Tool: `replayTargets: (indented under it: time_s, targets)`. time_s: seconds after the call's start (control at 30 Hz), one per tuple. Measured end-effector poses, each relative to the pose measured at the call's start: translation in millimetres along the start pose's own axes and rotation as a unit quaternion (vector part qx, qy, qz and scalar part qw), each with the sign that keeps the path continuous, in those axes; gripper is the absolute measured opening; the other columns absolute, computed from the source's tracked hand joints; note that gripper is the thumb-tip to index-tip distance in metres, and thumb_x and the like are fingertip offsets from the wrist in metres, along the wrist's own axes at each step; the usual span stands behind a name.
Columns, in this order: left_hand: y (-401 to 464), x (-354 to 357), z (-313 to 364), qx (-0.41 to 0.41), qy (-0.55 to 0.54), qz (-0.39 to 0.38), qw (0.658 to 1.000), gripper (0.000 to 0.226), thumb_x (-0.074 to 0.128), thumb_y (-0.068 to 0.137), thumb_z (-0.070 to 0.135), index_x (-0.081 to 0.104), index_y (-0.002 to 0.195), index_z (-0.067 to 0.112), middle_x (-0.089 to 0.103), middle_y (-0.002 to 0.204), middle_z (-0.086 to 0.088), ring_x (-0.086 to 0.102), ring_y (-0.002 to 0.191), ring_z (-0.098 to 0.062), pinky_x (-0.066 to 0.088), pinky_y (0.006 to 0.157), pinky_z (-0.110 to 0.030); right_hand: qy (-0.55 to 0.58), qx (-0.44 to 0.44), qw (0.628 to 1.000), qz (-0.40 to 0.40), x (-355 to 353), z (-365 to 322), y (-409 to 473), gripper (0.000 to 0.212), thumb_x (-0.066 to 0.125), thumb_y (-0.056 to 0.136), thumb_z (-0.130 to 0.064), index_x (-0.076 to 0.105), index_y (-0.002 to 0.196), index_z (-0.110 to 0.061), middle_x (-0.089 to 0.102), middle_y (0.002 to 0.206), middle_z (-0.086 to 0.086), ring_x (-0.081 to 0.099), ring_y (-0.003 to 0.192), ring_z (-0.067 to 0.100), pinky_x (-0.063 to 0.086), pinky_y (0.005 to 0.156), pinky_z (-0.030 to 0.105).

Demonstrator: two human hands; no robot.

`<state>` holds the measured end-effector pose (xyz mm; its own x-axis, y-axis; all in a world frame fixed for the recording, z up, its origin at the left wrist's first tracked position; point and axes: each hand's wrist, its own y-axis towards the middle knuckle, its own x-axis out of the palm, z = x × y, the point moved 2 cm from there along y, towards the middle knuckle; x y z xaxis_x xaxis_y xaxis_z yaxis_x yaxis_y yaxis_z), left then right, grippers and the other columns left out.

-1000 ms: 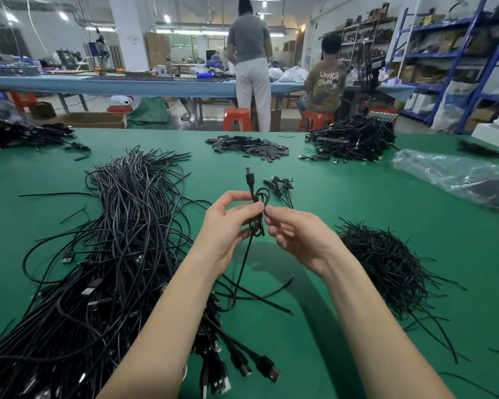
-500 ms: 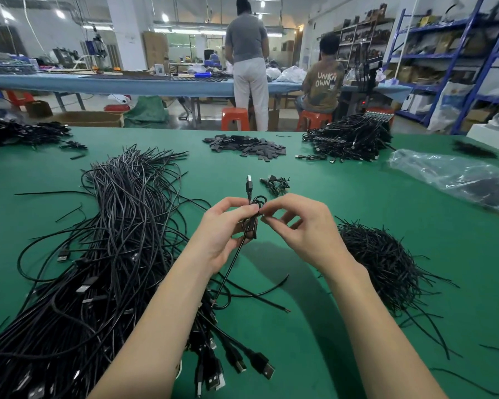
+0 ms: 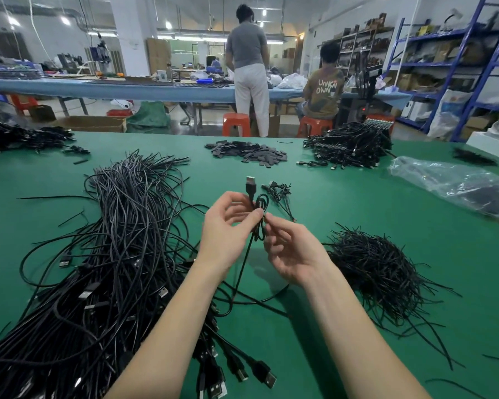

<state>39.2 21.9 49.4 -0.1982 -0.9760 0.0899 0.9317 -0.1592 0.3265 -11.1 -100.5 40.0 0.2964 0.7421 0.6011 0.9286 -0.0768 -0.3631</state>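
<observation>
A black USB cable (image 3: 251,188) is held up over the green table (image 3: 343,203), its plug pointing upward and a small loop of it coiled just below the plug. My left hand (image 3: 228,234) pinches that coil between thumb and fingertips. My right hand (image 3: 291,249) touches the coil's right side with its fingertips, palm turned up and the other fingers loosely curled. The rest of the cable hangs down between my wrists to the table.
A big heap of loose black USB cables (image 3: 98,269) fills the left. A pile of thin black ties (image 3: 378,272) lies right. A few bundled cables (image 3: 277,190), flat black pieces (image 3: 248,152), a cable stack (image 3: 349,146) and a plastic bag (image 3: 455,182) lie farther back. Two people work behind.
My right hand has turned palm up and dropped lower. The cable's plug has risen a little. The coil stays pinched in my left hand.
</observation>
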Motion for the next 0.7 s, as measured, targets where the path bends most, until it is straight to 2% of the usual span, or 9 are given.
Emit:
replayTargets:
  time_s: [0.1, 0.17, 0.23, 0.37, 0.47, 0.57, 0.63, 0.7]
  targets:
    - [1.2, -1.9, -3.1, -0.055, -0.065, 0.022, 0.996, 0.019, 0.077, 0.085, 0.007, 0.062, 0.094, 0.014, 0.076, 0.082, -0.003, 0.072, 0.075, -0.011, 0.057, 0.069, -0.024, -0.226, -0.105, 0.968, 0.006, -3.2, -8.4, -1.1, 0.028, 0.078, 0.086, -0.033, 0.071, 0.108, -0.018, 0.074, 0.103, -0.003, 0.068, 0.071, 0.011, 0.053, 0.06, 0.02]
    - [1.7, -2.4, -4.5, -0.087, -0.102, 0.038, 0.99, 0.018, 0.076, 0.086, 0.008, 0.061, 0.096, 0.012, 0.076, 0.08, -0.001, 0.072, 0.07, -0.009, 0.055, 0.062, -0.021, -0.299, -0.11, 0.948, -0.027, -4.4, -11.5, -3.4, 0.042, 0.08, 0.085, -0.032, 0.061, 0.12, -0.019, 0.074, 0.114, 0.003, 0.075, 0.084, 0.018, 0.059, 0.069, 0.027]
    - [1.6, -2.8, -6.2, -0.099, -0.109, 0.052, 0.988, 0.018, 0.076, 0.087, 0.011, 0.06, 0.096, 0.011, 0.076, 0.079, 0.0, 0.071, 0.069, -0.009, 0.054, 0.061, -0.019, -0.325, -0.112, 0.937, -0.064, -3.4, -10.5, -6.1, 0.046, 0.08, 0.087, -0.024, 0.053, 0.123, -0.017, 0.076, 0.11, 0.008, 0.076, 0.082, 0.024, 0.06, 0.068, 0.031]
    - [1.0, -2.6, -10.1, -0.126, -0.091, 0.055, 0.986, 0.021, 0.074, 0.089, 0.015, 0.06, 0.104, 0.01, 0.076, 0.092, -0.003, 0.072, 0.08, -0.01, 0.056, 0.068, -0.021, -0.299, -0.185, 0.936, -0.014, -6.4, -13.6, -6.1, 0.041, 0.076, 0.089, -0.011, 0.049, 0.12, -0.011, 0.073, 0.086, 0.008, 0.071, 0.065, 0.021, 0.058, 0.06, 0.03]
    - [1.1, -3.0, -16.5, -0.16, -0.028, 0.014, 0.987, 0.026, 0.071, 0.092, 0.026, 0.061, 0.114, 0.017, 0.075, 0.098, 0.002, 0.07, 0.087, -0.012, 0.059, 0.076, -0.028, -0.29, -0.208, 0.934, -0.01, -8.4, -16.9, -1.8, 0.024, 0.074, 0.091, -0.011, 0.058, 0.108, -0.011, 0.073, 0.081, 0.007, 0.068, 0.061, 0.018, 0.057, 0.057, 0.028]
    - [-1.2, -1.2, -24.0, -0.154, 0.126, -0.047, 0.979, 0.026, 0.066, 0.092, 0.041, 0.058, 0.115, 0.032, 0.072, 0.104, 0.008, 0.069, 0.094, -0.013, 0.057, 0.084, -0.035, -0.329, -0.221, 0.916, 0.064, -14.3, -16.1, 9.9, 0.015, 0.078, 0.088, -0.02, 0.067, 0.095, -0.013, 0.077, 0.079, 0.001, 0.057, 0.053, 0.006, 0.05, 0.054, 0.021]
    - [-3.9, -0.1, -27.0, -0.115, 0.254, -0.071, 0.958, 0.028, 0.064, 0.09, 0.046, 0.056, 0.114, 0.034, 0.069, 0.104, 0.013, 0.067, 0.091, -0.011, 0.053, 0.08, -0.031, -0.344, -0.232, 0.902, 0.118, -18.7, -15.7, 22.2, 0.013, 0.079, 0.086, -0.023, 0.069, 0.09, -0.016, 0.073, 0.075, -0.001, 0.049, 0.049, 0.005, 0.044, 0.052, 0.02]
    - [-6.4, 1.1, -30.6, -0.07, 0.365, -0.095, 0.924, 0.03, 0.063, 0.09, 0.048, 0.055, 0.114, 0.032, 0.067, 0.104, 0.014, 0.065, 0.091, -0.014, 0.052, 0.084, -0.032, -0.351, -0.244, 0.892, 0.143, -19.6, -18.5, 37.9, 0.012, 0.079, 0.085, -0.021, 0.07, 0.089, -0.015, 0.067, 0.074, 0.002, 0.049, 0.049, 0.01, 0.044, 0.051, 0.024]
